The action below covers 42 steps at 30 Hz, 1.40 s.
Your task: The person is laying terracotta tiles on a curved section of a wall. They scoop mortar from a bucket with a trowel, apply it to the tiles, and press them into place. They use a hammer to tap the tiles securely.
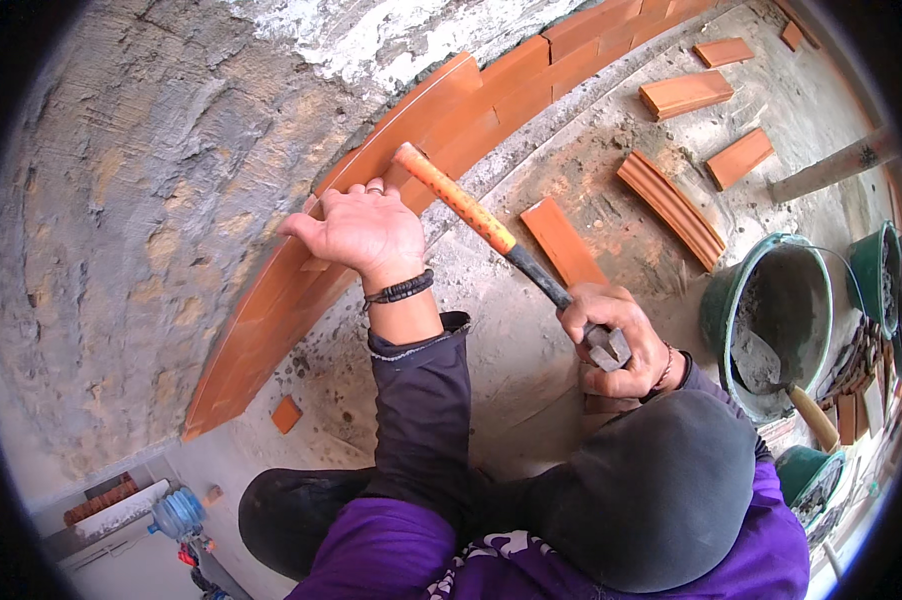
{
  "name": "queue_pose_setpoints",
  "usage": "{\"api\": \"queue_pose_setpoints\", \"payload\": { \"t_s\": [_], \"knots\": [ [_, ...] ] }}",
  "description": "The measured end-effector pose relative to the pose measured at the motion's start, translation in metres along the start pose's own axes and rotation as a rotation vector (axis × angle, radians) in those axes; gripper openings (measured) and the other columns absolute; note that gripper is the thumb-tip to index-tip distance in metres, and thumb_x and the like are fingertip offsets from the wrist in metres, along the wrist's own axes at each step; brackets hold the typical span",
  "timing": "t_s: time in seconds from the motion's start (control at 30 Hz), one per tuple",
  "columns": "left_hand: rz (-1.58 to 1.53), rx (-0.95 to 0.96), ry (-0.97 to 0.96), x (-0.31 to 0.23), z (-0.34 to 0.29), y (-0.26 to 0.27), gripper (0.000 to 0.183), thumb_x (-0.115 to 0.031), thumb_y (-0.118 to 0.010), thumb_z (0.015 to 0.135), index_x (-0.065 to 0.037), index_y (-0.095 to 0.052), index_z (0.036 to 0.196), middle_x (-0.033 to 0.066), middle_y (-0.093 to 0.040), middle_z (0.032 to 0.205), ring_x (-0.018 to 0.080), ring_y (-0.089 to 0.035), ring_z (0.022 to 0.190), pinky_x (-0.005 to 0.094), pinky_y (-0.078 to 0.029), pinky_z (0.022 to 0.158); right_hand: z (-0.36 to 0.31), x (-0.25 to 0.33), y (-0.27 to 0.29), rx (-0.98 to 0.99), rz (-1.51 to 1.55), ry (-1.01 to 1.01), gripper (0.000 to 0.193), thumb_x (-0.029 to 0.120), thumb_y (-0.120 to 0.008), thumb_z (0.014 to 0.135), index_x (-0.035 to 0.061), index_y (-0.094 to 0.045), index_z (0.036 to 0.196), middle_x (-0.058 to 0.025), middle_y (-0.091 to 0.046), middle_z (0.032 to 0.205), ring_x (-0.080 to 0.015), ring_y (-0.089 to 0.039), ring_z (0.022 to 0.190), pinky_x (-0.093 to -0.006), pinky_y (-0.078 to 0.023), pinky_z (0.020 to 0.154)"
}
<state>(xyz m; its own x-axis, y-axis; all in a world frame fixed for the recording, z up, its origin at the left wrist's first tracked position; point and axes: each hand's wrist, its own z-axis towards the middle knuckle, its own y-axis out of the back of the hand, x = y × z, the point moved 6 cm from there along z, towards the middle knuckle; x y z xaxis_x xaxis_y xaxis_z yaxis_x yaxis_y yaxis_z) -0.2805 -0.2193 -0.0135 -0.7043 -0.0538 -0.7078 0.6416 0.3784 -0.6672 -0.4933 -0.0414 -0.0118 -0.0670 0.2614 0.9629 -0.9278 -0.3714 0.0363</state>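
Observation:
My left hand (366, 230) is palm up, its fingers stretched out against the course of orange clay tiles (451, 115) along the foot of the rough mortar wall (161, 200). My right hand (626, 340) grips a hammer (461, 205) close to its metal head. The orange and black handle points up and to the left. Its butt end is over the tile face, just beyond my left fingers; whether it touches the tile I cannot tell. Below the handle, a loose flat tile (563, 242) lies on the floor.
To the right stands a green bucket (716, 315) with mortar and a trowel (814, 418) in it. More green buckets (876, 280) are beyond. Loose tiles (686, 94) and a grooved moulding piece (671, 210) lie on the floor near a grey pole (836, 165). My knees are close below my hands.

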Motion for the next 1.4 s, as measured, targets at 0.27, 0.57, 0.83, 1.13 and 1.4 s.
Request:
{"api": "queue_pose_setpoints", "payload": {
  "t_s": [0.27,0.57,0.83,1.13,1.4],
  "knots": [
    [-0.008,0.01,-0.003,0.001,0.001,-0.002,0.119,-0.09,-0.024,0.082,-0.003,0.018,0.153,0.0173,-0.028,0.13,0.0228,-0.03,0.117,0.047,-0.001,0.119,0.0,0.001,-0.003,0.004,-0.015,0.031,0.033,0.017,-0.068,0.056,0.0062,-0.05,0.081,-0.0092,-0.05,0.077,-0.0296,-0.052,0.072,-0.037,-0.04,0.065],
    [0.06,-0.016,0.017,0.0,0.01,0.007,0.119,-0.091,-0.022,0.081,-0.006,0.016,0.155,0.0206,-0.017,0.146,0.0274,-0.028,0.131,0.0473,-0.007,0.118,0.007,0.001,-0.001,-0.031,-0.019,0.004,0.032,0.018,-0.067,0.057,0.0059,-0.05,0.082,-0.0097,-0.05,0.077,-0.0298,-0.052,0.072,-0.0366,-0.04,0.065],
    [0.055,0.028,0.006,-0.001,0.001,-0.002,0.127,-0.093,-0.022,0.079,0.002,0.024,0.15,0.0255,0.014,0.159,0.0313,0.006,0.149,0.042,0.002,0.12,0.013,0.002,-0.009,-0.002,-0.019,0.035,0.032,0.016,-0.068,0.056,0.0066,-0.049,0.081,-0.0102,-0.049,0.076,-0.0307,-0.052,0.071,-0.0376,-0.038,0.064],
    [0.058,0.053,-0.032,0.004,-0.008,-0.007,0.116,-0.088,-0.026,0.083,-0.005,0.013,0.155,0.0202,-0.002,0.159,0.0257,-0.006,0.147,0.0406,-0.009,0.118,0.011,0.002,-0.011,-0.007,0.01,-0.01,0.032,0.019,-0.068,0.058,0.0068,-0.049,0.081,-0.009,-0.05,0.078,-0.0288,-0.053,0.073,-0.0371,-0.04,0.065],
    [-0.028,-0.044,-0.112,0.032,-0.008,0.006,0.067,-0.077,-0.022,0.094,-0.018,-0.047,0.115,-0.0023,-0.037,0.098,0.0112,-0.037,0.093,0.0312,-0.028,0.091,0.0,0.009,-0.003,0.031,-0.038,0.049,0.035,0.019,-0.07,0.055,0.0066,-0.051,0.082,-0.0083,-0.051,0.078,-0.0277,-0.052,0.071,-0.0357,-0.039,0.064]
  ]
}}
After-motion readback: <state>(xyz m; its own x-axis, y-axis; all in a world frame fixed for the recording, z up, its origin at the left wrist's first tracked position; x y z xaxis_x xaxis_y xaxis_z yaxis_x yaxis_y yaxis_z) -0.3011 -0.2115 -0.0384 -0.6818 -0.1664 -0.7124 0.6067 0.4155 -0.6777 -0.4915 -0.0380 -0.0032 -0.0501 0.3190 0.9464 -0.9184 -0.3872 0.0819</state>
